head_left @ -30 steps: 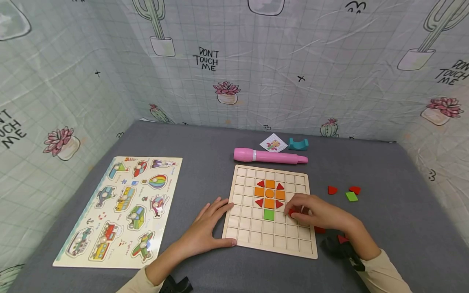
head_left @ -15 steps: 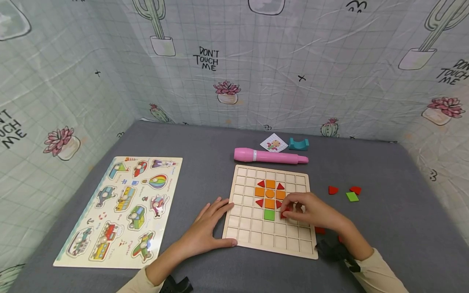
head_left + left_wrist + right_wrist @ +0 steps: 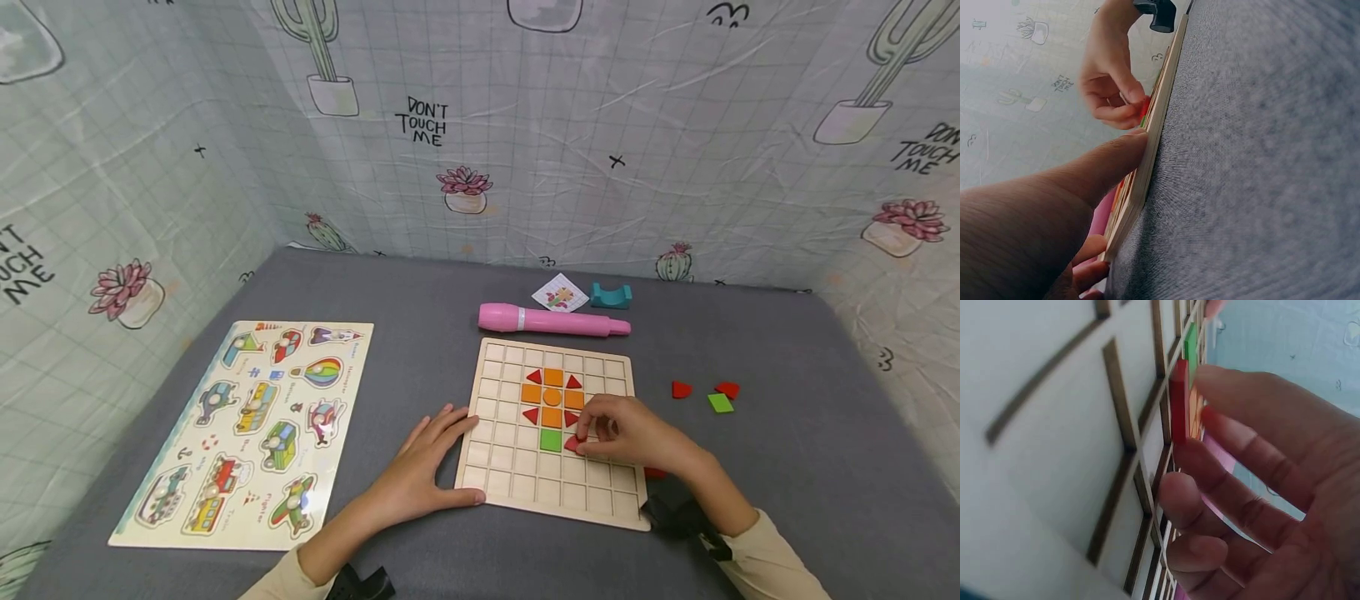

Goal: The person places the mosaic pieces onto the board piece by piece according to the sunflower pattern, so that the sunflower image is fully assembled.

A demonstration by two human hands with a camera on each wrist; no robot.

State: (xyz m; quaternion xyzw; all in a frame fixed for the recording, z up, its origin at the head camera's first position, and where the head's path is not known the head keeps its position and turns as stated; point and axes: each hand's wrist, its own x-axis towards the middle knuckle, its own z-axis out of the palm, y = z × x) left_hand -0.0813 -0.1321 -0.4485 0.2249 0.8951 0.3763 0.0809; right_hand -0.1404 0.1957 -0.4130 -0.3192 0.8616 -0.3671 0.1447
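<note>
A square wooden grid board (image 3: 517, 471) lies on the grey table. Orange squares round an orange circle (image 3: 552, 397), small red triangles (image 3: 533, 377) and one green square (image 3: 551, 440) sit in its cells. My right hand (image 3: 633, 429) pinches a red tile (image 3: 572, 444) between thumb and fingers, just right of the green square. In the right wrist view that red tile (image 3: 1179, 403) is at the grid, its thin edge towards the camera. My left hand (image 3: 420, 467) rests at the board's left side, fingers spread along the edge and thumb (image 3: 1125, 150) on the rim near the front corner.
Right of the board lie loose red tiles (image 3: 681, 389) and a green tile (image 3: 720, 403); another red tile (image 3: 655, 472) is partly under the right wrist. Behind the board are a pink pen-like stick (image 3: 558, 320), a pattern card (image 3: 560, 292) and a teal holder (image 3: 611, 296). A vehicle puzzle (image 3: 247, 450) lies left.
My right hand has moved left across the board with the red tile, from a cell or so away to right beside the green square. The left hand has stayed put.
</note>
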